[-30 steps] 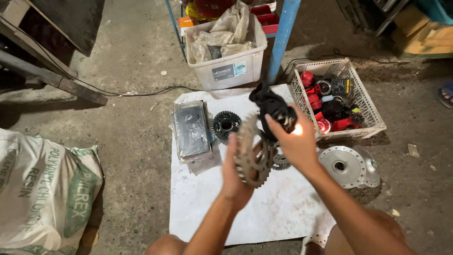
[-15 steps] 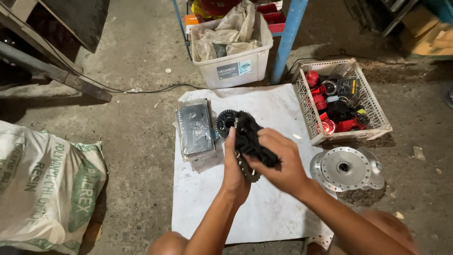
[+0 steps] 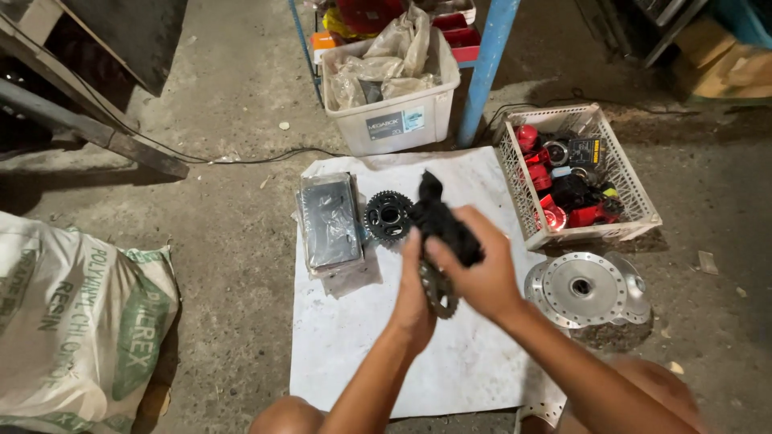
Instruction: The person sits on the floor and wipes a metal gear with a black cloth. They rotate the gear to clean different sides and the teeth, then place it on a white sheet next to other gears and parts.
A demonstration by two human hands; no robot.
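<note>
Sprocket (image 3: 439,291), a toothed steel ring, held edge-on above the middle of a white sheet (image 3: 378,354) spread on the concrete floor (image 3: 233,161).

Head view. Left hand (image 3: 413,296) grips the sprocket from behind, fingers curled about its rim; the fingertips themselves are hidden, so how tightly they close cannot be told. Right hand (image 3: 481,273) presses a crumpled black rag (image 3: 444,223) against the upper part of the sprocket, fingers closed over the cloth with the thumb on the near side. Only the lower teeth show below the two hands.

On the sheet, just beyond the hands, lies a second, darker sprocket (image 3: 388,215), flat, and beside it to the left a wrapped rectangular part in clear plastic (image 3: 330,223). Off the sheet's right edge rests a silver wheel hub (image 3: 585,288); behind it stands a white mesh basket (image 3: 635,201) with red and black small parts. A white plastic tub (image 3: 402,112) filled with crumpled bags stands at the far edge next to a blue post (image 3: 489,64). A printed woven sack (image 3: 72,321) lies at the left.

Risk, as a judgement: the exposed teeth sit close to the left palm and wrist, and a slip of the rag could drag skin across them. What looks like oily cloth may also loosen the grip, letting the sprocket drop onto the part lying beneath.
</note>
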